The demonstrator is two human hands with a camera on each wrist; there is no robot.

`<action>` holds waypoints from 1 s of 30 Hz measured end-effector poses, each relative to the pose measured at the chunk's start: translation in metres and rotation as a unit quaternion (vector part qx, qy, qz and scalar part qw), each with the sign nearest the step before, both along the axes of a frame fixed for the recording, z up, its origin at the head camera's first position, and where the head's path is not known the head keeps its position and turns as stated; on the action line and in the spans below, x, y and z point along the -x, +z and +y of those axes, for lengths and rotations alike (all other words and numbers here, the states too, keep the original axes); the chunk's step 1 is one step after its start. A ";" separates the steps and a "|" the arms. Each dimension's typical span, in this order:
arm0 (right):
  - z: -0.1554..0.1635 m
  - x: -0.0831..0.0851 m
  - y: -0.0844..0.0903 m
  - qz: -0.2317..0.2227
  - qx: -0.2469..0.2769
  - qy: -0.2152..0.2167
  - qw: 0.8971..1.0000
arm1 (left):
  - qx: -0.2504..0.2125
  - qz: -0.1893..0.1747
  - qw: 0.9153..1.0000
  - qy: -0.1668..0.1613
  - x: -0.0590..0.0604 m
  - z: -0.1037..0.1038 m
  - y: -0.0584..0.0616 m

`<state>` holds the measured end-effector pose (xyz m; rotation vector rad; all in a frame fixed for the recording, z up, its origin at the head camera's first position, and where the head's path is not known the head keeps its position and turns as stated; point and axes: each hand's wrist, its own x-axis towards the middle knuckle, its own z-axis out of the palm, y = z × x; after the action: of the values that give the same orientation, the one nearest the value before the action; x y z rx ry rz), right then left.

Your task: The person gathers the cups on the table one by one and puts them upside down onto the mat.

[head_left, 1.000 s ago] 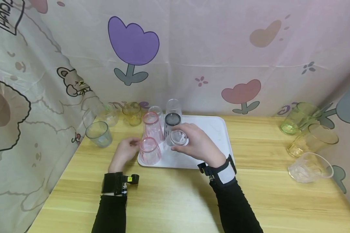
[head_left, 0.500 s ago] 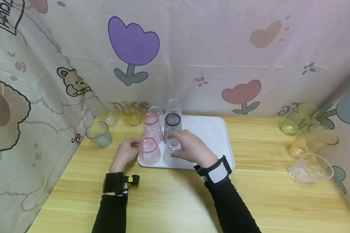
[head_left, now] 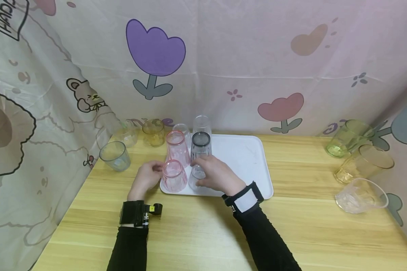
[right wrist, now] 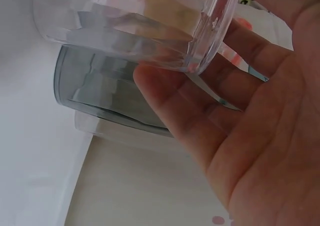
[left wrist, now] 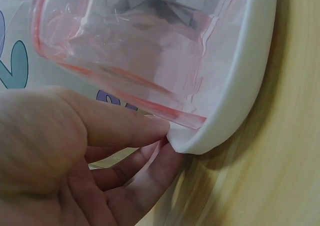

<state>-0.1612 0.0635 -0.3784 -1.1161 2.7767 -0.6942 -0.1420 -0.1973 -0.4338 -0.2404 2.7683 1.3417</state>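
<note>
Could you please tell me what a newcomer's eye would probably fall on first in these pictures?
Probably the big purple tulip printed on the cloth behind the table. Next, at the table's middle, the right hand holds a clear glass in front of a dark grey glass, while the left hand pinches the corner of the white tray beside a pink glass.

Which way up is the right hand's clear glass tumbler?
Upside down: right wrist view shows the tumbler, thick base at the fingers, mouth toward the white rectangular tray.
</note>
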 end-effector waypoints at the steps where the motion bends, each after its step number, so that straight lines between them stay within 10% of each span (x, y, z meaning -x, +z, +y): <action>1: 0.000 0.000 -0.001 0.000 0.000 0.000 1.000 | -0.001 0.000 1.000 0.000 0.000 0.000 0.000; 21: 0.001 0.003 -0.001 0.020 0.001 0.004 1.000 | -0.004 0.001 1.000 0.000 0.000 0.000 0.001; 30: 0.025 0.003 0.021 0.068 0.108 -0.022 0.992 | -0.015 0.044 0.999 0.021 0.000 -0.003 0.003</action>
<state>-0.1644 0.0884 -0.3574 -1.1835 2.9024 -0.9791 -0.1420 -0.2004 -0.4304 -0.2461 2.8269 1.4364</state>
